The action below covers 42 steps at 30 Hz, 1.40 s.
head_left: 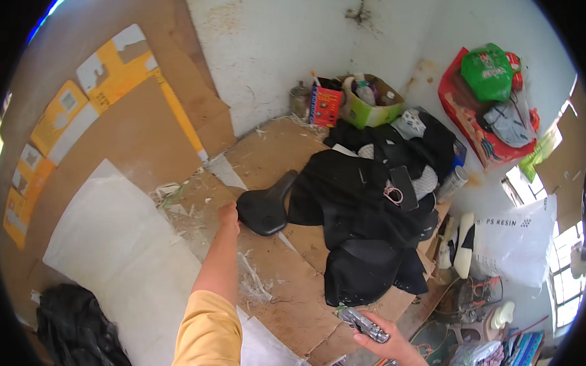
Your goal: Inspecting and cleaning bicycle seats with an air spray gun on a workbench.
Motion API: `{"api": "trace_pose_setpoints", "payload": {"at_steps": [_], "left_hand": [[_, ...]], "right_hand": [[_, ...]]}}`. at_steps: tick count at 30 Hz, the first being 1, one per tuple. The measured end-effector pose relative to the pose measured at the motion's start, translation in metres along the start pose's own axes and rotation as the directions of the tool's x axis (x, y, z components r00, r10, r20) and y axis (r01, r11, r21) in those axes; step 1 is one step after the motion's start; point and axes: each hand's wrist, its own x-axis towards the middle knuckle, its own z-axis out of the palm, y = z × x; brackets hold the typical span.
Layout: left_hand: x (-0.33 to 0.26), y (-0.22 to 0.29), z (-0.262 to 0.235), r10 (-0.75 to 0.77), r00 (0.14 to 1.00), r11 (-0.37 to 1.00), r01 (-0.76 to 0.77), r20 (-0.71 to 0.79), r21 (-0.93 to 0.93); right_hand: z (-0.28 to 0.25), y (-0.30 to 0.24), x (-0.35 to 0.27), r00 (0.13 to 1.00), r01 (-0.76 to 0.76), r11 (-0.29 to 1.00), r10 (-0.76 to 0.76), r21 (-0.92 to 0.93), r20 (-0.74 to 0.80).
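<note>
On the cardboard-covered work surface lies a black bicycle saddle, its narrow nose pointing up and right. My left hand grips the saddle's wide end at its left edge; most of the fingers are hidden behind it. Lower right, my right hand is wrapped round a silver-grey hand tool, whose exact kind I cannot make out. The tool's front end points left, close to black fabric pieces spread right of the saddle.
A phone lies on the black fabric. Behind stand a green box of bottles, a red box and a jar. A metal can and white sack are at right. Cords trail below; a white sheet lies left.
</note>
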Motion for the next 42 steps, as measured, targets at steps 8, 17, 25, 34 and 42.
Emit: {"api": "trace_pose_setpoints", "payload": {"at_steps": [8,17,25,34,42], "left_hand": [[-0.062,-0.027,-0.091,-0.019,0.907,0.931,0.169,0.42,-0.323],[-0.199,-0.058,-0.195,0.146,0.97,0.907,-0.054,0.192,-0.417],[-0.247,-0.083,-0.242,0.188,0.981,0.884,-0.145,0.053,-0.444],[-0.302,-0.115,-0.295,0.21,0.973,0.857,-0.134,0.1,-0.498],[-0.331,-0.115,-0.353,0.301,0.949,0.798,-0.303,-0.09,-0.52]], "right_hand": [[-0.013,-0.043,0.003,0.99,0.144,0.976,-0.143,0.162,-0.02],[0.004,-0.067,-0.034,0.988,0.123,0.94,-0.145,0.318,0.048],[0.015,-0.053,-0.095,0.964,0.051,0.958,-0.121,0.283,0.238],[0.028,-0.055,-0.129,0.98,0.131,0.94,-0.171,0.315,0.104],[0.066,-0.055,-0.158,0.909,0.059,0.964,-0.16,0.26,0.386]]}}
